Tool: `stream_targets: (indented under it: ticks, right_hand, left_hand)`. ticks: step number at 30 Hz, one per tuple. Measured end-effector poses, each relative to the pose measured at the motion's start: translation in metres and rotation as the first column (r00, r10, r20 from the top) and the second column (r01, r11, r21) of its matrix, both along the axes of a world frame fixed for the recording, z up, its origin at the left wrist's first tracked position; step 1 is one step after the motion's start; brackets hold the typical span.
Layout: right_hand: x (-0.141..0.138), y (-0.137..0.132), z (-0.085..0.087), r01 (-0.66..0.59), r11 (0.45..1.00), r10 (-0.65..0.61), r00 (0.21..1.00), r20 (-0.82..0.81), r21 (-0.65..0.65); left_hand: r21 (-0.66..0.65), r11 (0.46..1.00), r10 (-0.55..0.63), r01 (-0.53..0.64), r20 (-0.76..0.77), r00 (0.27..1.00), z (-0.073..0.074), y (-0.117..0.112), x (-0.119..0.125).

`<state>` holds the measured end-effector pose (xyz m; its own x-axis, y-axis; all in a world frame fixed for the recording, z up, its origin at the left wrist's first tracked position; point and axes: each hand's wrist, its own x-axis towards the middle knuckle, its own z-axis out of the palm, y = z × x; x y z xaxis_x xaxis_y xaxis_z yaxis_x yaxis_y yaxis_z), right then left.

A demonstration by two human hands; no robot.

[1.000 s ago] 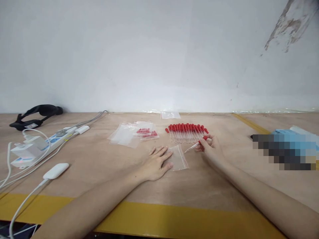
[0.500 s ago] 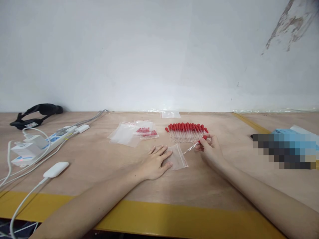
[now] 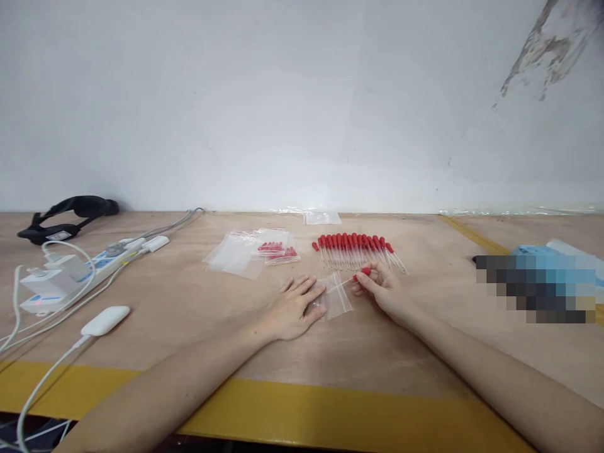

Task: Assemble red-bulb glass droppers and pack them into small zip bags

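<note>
My left hand (image 3: 298,307) lies flat with fingers spread, pressing one end of a clear zip-lock bag (image 3: 338,303) onto the table. Between the fingers of my right hand (image 3: 384,290) is the red rubber bulb of a dropper pipette (image 3: 362,274). Its clear tube points left and reaches over or into the bag's mouth; I cannot tell which. Just behind, a row of similar red-bulbed droppers (image 3: 352,241) lies side by side, tubes toward me. To the left, zip-lock bags holding red-bulbed droppers (image 3: 282,253) rest beside flat clear bags (image 3: 233,255).
A single clear bag (image 3: 322,218) lies by the wall. On the left are a power strip (image 3: 101,267) with plugs and cables, a white charging case (image 3: 105,321) and a black strap-like headset (image 3: 70,217). A blue item (image 3: 538,259), partly blurred out, sits at right.
My right hand has moved left with the dropper, bringing its tube over the bag's mouth area. The left hand has stayed on the bag.
</note>
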<state>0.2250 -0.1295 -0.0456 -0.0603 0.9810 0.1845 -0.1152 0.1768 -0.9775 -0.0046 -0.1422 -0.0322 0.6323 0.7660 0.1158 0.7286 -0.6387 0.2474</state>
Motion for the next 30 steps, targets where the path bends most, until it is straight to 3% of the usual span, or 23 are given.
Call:
stream_targets:
  ticks: [7, 12, 17, 22, 25, 30]
  right_hand:
    - [0.01, -0.005, 0.01, -0.353, 0.936, 0.348, 0.925, 0.15, 0.005]
    - [0.004, -0.002, 0.008, -0.489, 0.872, 0.488, 0.864, 0.123, -0.027]
    - [0.004, 0.003, 0.005, -0.425, 0.903, 0.429, 0.889, 0.162, -0.061]
    - [0.015, 0.01, 0.004, -0.287, 0.956, 0.294, 0.924, 0.244, -0.066]
    - [0.016, 0.012, 0.003, -0.275, 0.959, 0.279, 0.899, 0.337, -0.061]
    - [0.005, 0.007, 0.005, -0.26, 0.962, 0.175, 0.814, 0.554, 0.078]
  left_hand:
    - [-0.006, 1.0, -0.023, 0.023, 0.049, 0.999, 0.003, -0.001, 0.0]
    - [-0.017, 1.0, -0.024, 0.025, 0.066, 0.998, 0.003, -0.001, 0.001]
    - [-0.034, 0.999, -0.034, 0.04, 0.168, 0.985, 0.007, 0.002, -0.005]
    - [-0.098, 0.98, -0.143, 0.171, 0.239, 0.96, 0.013, 0.012, -0.024]
    - [-0.118, 0.975, -0.154, 0.187, 0.246, 0.957, 0.013, 0.014, -0.028]
    - [-0.08, 0.97, -0.197, 0.228, 0.283, 0.939, 0.01, 0.014, -0.023]
